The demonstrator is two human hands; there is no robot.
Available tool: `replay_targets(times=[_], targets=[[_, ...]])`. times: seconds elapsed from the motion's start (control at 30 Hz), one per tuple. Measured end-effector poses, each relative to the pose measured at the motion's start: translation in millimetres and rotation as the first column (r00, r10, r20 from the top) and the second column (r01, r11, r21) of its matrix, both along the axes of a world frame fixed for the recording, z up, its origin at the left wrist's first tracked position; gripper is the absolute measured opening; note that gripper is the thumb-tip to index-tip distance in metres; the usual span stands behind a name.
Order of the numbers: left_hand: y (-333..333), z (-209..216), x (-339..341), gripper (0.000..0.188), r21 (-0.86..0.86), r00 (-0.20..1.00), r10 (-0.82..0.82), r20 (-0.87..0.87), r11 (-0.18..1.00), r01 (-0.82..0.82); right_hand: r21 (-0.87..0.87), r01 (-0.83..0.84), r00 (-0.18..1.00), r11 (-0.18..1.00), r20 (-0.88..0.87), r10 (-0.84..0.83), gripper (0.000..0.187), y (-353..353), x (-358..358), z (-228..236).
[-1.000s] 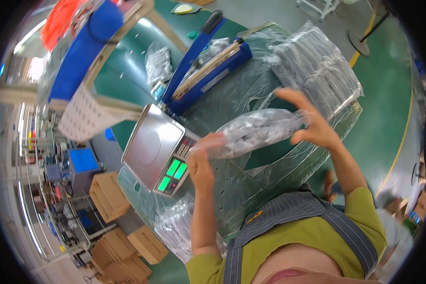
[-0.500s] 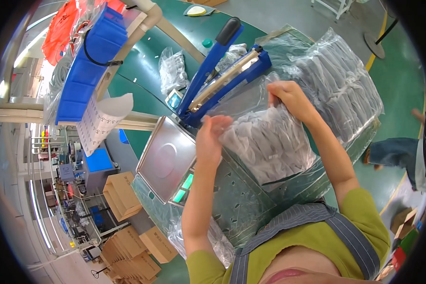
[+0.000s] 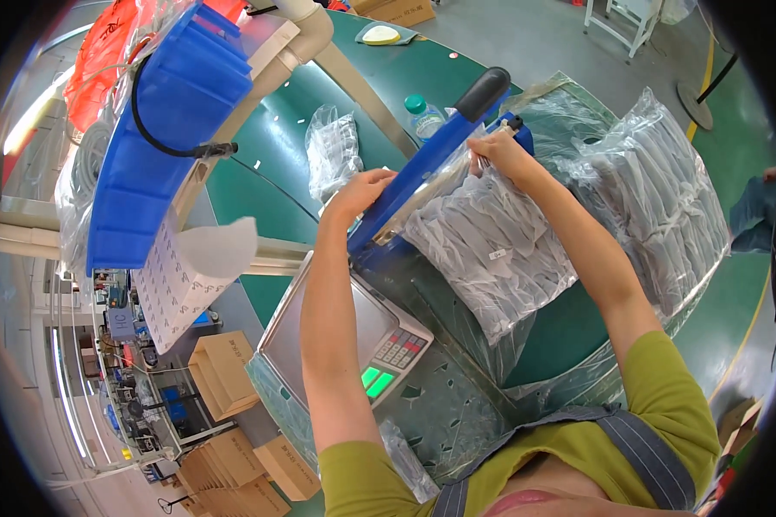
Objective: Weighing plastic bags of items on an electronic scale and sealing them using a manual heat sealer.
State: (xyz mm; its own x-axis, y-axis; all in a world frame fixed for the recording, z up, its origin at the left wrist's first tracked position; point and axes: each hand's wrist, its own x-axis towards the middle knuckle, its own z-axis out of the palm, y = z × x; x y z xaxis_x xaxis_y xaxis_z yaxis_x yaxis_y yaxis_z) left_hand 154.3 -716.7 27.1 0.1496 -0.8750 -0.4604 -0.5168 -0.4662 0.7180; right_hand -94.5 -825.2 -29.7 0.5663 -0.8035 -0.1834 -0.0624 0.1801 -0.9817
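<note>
A clear plastic bag packed with grey-white wrapped pieces lies against a blue hand-lever bag sealer with a black grip. My right hand is closed on the bag's upper edge, close to the sealer's far end. On the left side of the lever is my left hand, its fingers curled together with the tips against the lever. Whatever they pinch there is hidden. The lever sits low over the sealing bar, and the bag's mouth runs in beneath it.
A digital scale with lit green displays stands under my left forearm. Another filled bag lies at the right, a smaller bag beyond the sealer near a green-capped bottle. A blue bin hangs at the upper left.
My left hand has moved from the bag's left edge to the far side of the sealer lever. The lever has come down toward its base. The bag now lies closer to the sealer.
</note>
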Motion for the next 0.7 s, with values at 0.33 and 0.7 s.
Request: replay_targets(times=[0.33,0.7], targets=[[-5.4,-15.6,17.1,0.024,0.051,0.985,-0.136,0.108,0.99,0.131,-0.02,-0.003,1.0,1.0,0.002,0.003,0.033,-13.4,14.5,-16.6],[-7.0,-29.1,12.5,0.026,-0.024,0.962,-0.127,0.242,0.99,0.137,-0.623,0.687,0.64,0.374,0.273,-0.718,0.027,-4.5,-25.8,59.5]])
